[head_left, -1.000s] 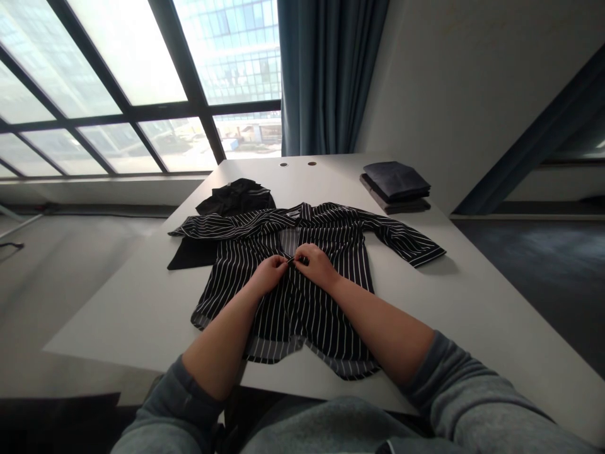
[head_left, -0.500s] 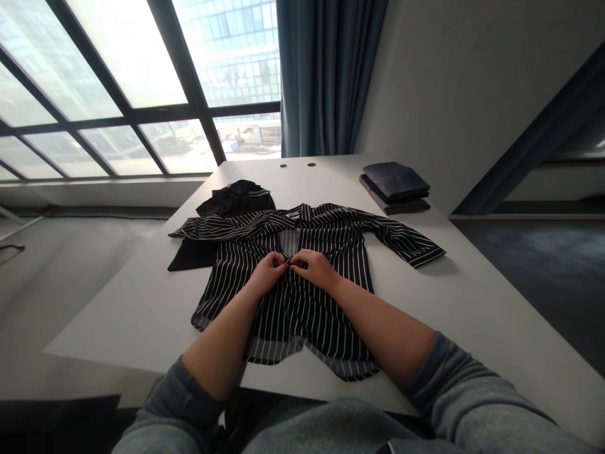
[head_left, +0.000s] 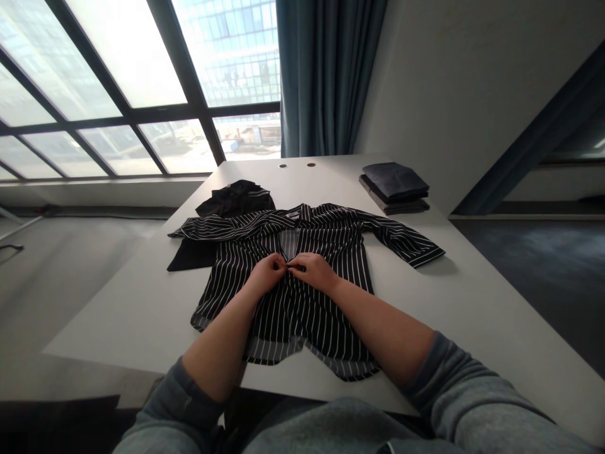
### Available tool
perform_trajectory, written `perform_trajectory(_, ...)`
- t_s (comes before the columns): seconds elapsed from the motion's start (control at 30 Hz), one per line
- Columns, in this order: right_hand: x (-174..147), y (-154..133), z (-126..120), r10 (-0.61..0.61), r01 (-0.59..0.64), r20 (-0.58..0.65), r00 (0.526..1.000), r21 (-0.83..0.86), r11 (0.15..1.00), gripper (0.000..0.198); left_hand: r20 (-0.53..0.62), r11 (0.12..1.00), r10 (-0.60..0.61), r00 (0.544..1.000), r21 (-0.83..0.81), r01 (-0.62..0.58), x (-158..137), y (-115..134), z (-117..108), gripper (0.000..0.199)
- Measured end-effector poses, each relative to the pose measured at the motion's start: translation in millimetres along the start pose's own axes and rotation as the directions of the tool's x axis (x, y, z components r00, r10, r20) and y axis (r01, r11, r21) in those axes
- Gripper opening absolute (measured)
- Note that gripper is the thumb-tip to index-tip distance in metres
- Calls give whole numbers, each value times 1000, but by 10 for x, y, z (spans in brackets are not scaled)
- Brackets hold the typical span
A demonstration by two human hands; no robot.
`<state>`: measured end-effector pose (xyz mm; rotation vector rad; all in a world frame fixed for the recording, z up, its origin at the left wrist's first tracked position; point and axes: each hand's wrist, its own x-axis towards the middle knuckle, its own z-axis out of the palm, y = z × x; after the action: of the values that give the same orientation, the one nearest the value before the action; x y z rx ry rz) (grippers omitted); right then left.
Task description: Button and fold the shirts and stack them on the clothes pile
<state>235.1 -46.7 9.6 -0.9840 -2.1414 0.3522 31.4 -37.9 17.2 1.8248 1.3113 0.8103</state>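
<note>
A black shirt (head_left: 331, 315) with white stripes lies front up, its collar away from me and its sleeves spread to both sides. The neck is open in a V down to the chest, showing the inside of the back. At the bottom of that V, my left hand (head_left: 269, 271) pinches the left front edge between thumb and fingers. Close against it, my right hand (head_left: 314, 270) pinches the right front edge. Both hands are closed, with fingertips nearly touching. Whether a button sits between them is too small to tell.
The shirt lies on a white table (head_left: 454, 315). Dark crumpled clothing (head_left: 241, 197) lies behind the left sleeve, and a flat black cloth (head_left: 191, 255) sticks out under it. A stack of folded clothes (head_left: 396, 183) stands at the back right. Behind hangs a blue curtain (head_left: 328, 75).
My fingers have shifted very slightly at the front edges, the right fingertips a little to the left. The shirt lies as before.
</note>
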Motion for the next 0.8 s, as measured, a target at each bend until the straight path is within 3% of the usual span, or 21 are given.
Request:
perform_trajectory(0.13,-4,0,-53,-16,13,49,999,59,998,11,-59,987,-82,995,137,89,-28,59,-55,3)
perform_trajectory(0.27,-10,-43,-123,-125,89,256,958,147,985,13,-186,933,-145,972,300,197,-50,136,-88,13)
perform_trajectory(0.33,-11,-73,-147,-161,119,324,932,147,982,14,-202,914,-156,967,342,219,-56,163,-81,20)
perform_trajectory(0.5,-12,-117,-187,-202,129,361,911,215,968,15,-180,899,-165,970,378,223,-42,142,-32,27)
perform_trajectory(0.57,-10,-106,-205,-168,111,311,936,192,975,15,-163,900,-158,974,382,209,-36,123,-42,25)
perform_trajectory(0.67,4,-47,-227,-46,39,94,994,75,996,17,-137,918,-119,983,362,162,-46,135,-120,23)
perform_trajectory(0.73,13,16,-230,8,-8,-35,999,12,1000,17,-61,954,-85,995,282,99,-70,166,-207,23)
perform_trajectory(0.8,16,84,-219,34,-37,-82,996,-30,999,17,68,988,-58,996,145,48,-101,194,-305,23)
